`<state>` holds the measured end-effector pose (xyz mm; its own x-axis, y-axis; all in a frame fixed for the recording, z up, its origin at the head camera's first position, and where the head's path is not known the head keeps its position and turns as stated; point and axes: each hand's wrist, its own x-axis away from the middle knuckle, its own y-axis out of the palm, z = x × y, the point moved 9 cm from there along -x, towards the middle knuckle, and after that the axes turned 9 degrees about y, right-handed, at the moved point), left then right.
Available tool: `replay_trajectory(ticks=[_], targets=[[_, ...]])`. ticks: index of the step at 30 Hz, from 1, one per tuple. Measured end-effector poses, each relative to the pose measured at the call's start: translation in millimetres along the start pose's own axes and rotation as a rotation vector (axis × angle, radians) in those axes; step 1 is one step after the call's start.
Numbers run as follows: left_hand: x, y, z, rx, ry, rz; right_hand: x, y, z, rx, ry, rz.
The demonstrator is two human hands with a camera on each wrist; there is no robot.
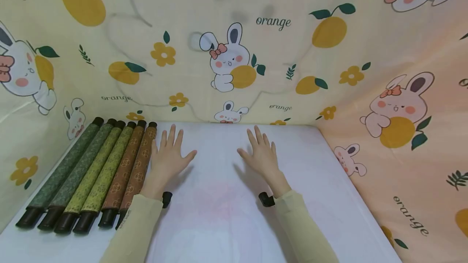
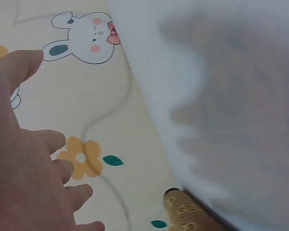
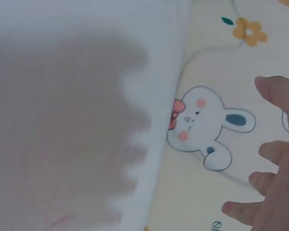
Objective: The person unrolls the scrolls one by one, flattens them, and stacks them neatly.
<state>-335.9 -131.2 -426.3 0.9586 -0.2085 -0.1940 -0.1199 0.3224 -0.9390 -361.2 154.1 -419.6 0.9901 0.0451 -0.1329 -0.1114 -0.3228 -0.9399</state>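
Note:
My left hand [image 1: 167,161] is held over the white table with its fingers spread and nothing in it. It is just right of a row of rolled scrolls with black end knobs. The nearest is a brown scroll [image 1: 138,169] with a flower pattern, partly covered by the hand and sleeve; its end also shows low in the left wrist view. Beside it lie another brown scroll [image 1: 124,165], two yellow-green scrolls [image 1: 108,169] and two dark green scrolls [image 1: 66,165]. My right hand [image 1: 262,158], also spread and holding nothing, hovers right of the table's middle.
The white table [image 1: 219,230] ends at a back edge against a hanging cloth [image 1: 190,3] printed with rabbits and oranges. This cloth also rises along the left and right sides. Each wrist wears a small black camera [image 1: 267,199].

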Motion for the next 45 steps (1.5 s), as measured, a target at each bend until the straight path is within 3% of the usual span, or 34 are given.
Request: replay_trajectory(ticks=[6, 14, 20, 26, 32, 37, 45], targets=[[-14.9, -17.9, 1.2, 0.01, 0.032, 0.008, -9.4, -16, -18, -0.167, -0.074, 0.07], [-28.8, -49.5, -10.5, 0.04, 0.118, -0.005, -22.2, -21, -46, -0.305, -0.106, 0.072], [-20.9, -80.6, -30.7, 0.097, 0.166, 0.029, -27.5, -21, -77, -0.425, -0.164, 0.08], [-8.5, -98.1, -56.0, 0.261, 0.181, 0.037, -31.9, -11, -108, -0.606, -0.214, 0.036], [7.9, -98.9, -87.6, 0.368, 0.191, 0.069, -33.0, 11, -134, -0.677, -0.186, -0.062], [23.2, -88.4, -115.4, 0.347, 0.156, 0.082, -27.1, 33, -156, -0.7, -0.183, -0.156], [42.0, -69.8, -148.9, 0.304, 0.128, 0.045, -13.0, 71, -192, -0.69, -0.198, -0.315]])
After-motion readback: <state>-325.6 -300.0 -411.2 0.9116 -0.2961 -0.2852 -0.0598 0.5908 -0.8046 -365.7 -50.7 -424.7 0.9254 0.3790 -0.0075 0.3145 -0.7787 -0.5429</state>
